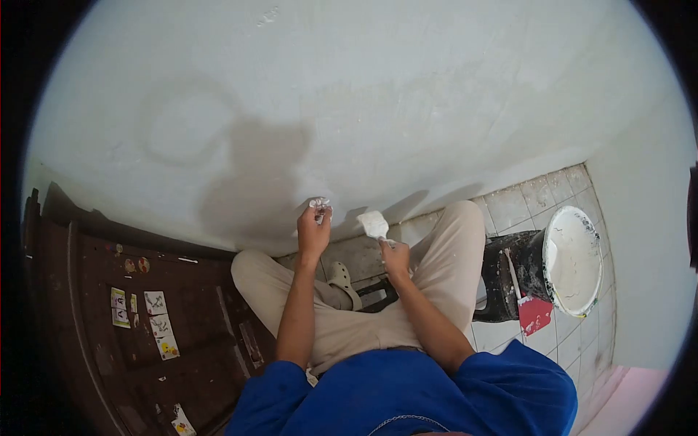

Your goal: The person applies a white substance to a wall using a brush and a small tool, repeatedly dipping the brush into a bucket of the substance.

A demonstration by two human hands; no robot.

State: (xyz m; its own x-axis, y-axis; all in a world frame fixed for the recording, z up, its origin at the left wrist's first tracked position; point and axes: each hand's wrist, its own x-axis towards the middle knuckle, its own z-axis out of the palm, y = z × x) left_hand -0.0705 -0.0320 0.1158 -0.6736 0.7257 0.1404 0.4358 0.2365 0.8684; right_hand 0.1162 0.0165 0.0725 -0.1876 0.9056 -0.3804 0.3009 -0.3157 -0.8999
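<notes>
My right hand (395, 259) is closed around the handle of a putty knife (374, 225), its blade pointing up and coated in white paste. The left hand (314, 231) is raised close to the wall, fingers curled together and smeared with white. Whether anything is pinched in those fingers cannot be made out. In front of both hands rises the pale wall (407, 131), with patchy, slightly darker areas and shadows across it.
To my right, a paint-splashed bucket (584, 265) with a white interior stands beside a black object and a red flat piece (535, 315). A brown wooden panel (196, 305) with stickers lies on the left. Tiled floor (509, 208) runs along the wall.
</notes>
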